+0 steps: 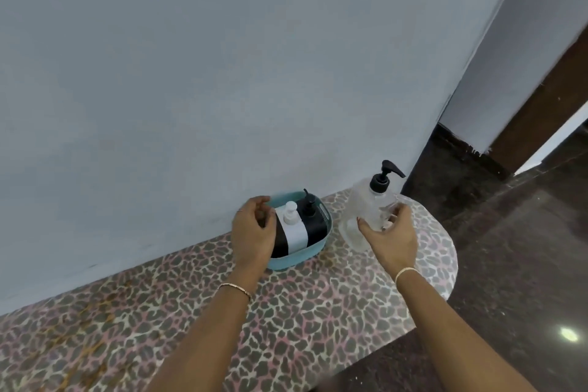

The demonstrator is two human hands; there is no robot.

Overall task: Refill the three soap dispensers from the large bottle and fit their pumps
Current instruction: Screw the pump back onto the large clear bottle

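A teal basket stands on the table against the wall. In it are three dispensers: a black one on the left with its top hidden, a white one with a white pump, and a black one with a black pump. My left hand hovers over the basket's left end, fingers curled and apart, with nothing seen in it. To the right, the large clear bottle with a black pump leans slightly. My right hand wraps around its lower right side.
The table wears a leopard-print cover and ends in a rounded edge just right of the bottle. A pale wall rises directly behind the basket. Dark polished floor lies to the right.
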